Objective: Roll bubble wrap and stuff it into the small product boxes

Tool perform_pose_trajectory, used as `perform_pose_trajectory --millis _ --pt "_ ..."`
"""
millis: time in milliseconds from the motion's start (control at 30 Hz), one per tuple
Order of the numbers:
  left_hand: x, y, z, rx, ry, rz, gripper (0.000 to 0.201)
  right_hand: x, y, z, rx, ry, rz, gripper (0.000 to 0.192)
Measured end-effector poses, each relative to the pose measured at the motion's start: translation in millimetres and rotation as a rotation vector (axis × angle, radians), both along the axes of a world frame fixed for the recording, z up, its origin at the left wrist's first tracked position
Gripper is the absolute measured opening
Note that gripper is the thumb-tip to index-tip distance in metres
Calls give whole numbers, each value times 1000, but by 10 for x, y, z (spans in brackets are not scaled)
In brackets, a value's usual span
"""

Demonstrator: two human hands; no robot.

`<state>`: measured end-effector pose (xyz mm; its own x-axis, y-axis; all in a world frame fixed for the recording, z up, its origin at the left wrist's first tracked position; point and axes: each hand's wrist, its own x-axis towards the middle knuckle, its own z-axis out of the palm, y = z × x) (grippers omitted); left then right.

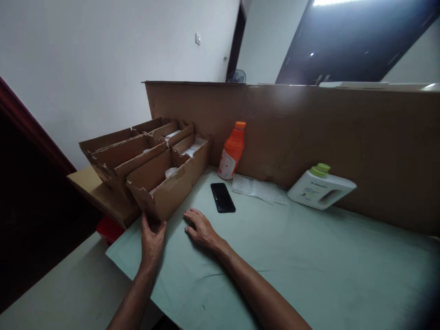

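My left hand (153,239) is at the near corner of a long cardboard box (177,190), fingers and thumb apart against its lower end. White items lie inside that box, only partly visible. A little to the right, my right hand (201,228) rests over the pale green tabletop (275,256) with fingers slightly curled and apart, holding nothing. A black smartphone (223,198) lies flat beyond my right hand. Behind the phone stands an orange bottle (233,151) with an orange cap, and clear plastic bubble wrap (257,188) lies beside it.
More cardboard boxes (127,156) stand in rows at the left, on a cardboard base (92,188). A white jug (319,188) with a green cap leans against the tall cardboard panel (309,133) at the back. Something red (110,229) shows below the table's left edge.
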<state>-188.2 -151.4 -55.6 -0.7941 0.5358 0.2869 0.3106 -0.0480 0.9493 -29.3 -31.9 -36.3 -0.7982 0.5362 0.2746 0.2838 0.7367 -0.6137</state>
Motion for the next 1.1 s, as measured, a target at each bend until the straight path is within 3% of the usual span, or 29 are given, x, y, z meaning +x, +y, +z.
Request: perform_pose_trajectory --millis 367,500,633,800,1100 --pt "-28 -23 72 -2 38 109 68 1216 -1232 230 144 -324 9 50" --pt "-3 -88 127 -42 71 161 73 1564 -1502 232 148 -330 -40 49" --pt "82 -232 151 -63 117 153 74 1857 -1536 236 21 -212 -86 47" --pt "190 -437 110 -80 142 99 72 2108 -1344 359 -152 -147 -99 38" --pt "165 -472 135 -107 127 62 61 2113 -1182 662 -350 -201 -163 31"
